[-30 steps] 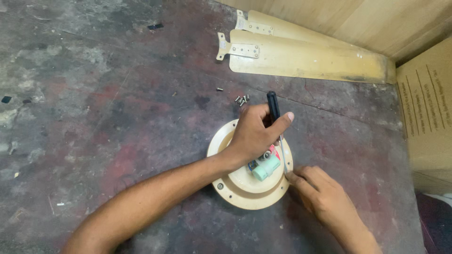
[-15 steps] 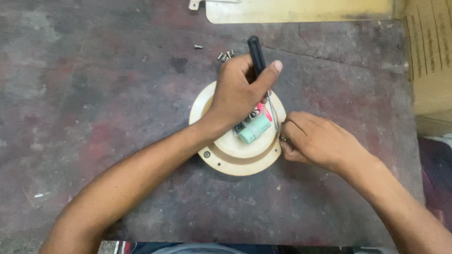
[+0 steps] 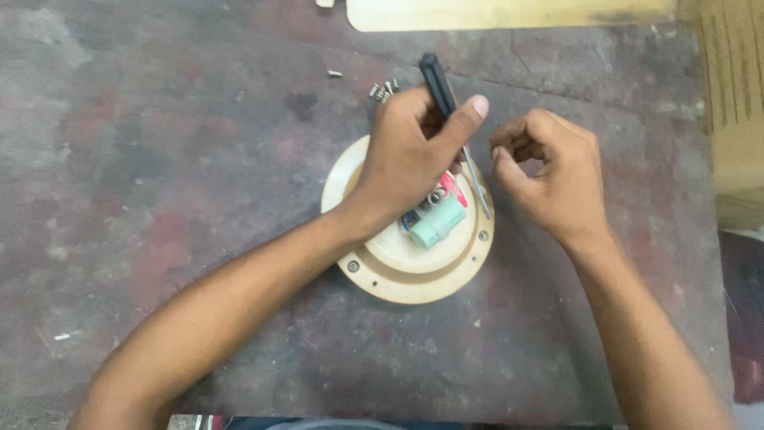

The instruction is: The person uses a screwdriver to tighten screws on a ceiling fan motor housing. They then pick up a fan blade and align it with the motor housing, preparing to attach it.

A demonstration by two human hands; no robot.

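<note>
A round cream-coloured motor housing [image 3: 414, 271] lies on the stained floor, with a pale green cylinder [image 3: 436, 224] and red and blue parts on top of it. My left hand [image 3: 414, 151] grips a screwdriver with a black handle [image 3: 437, 82], its metal shaft [image 3: 477, 185] slanting down to the housing's right rim. My right hand [image 3: 553, 171] hovers just right of the housing with fingers curled in; whether something small is pinched between them cannot be told.
Several small loose screws [image 3: 382, 90] lie on the floor behind my left hand. A cream fan blade [image 3: 509, 14] runs along the top edge. A cardboard box [image 3: 736, 103] stands at the right.
My right hand has lifted off the housing's right rim and moved up and away. The camera has tilted, so the fan blade sits nearer the top edge. My left hand keeps the screwdriver.
</note>
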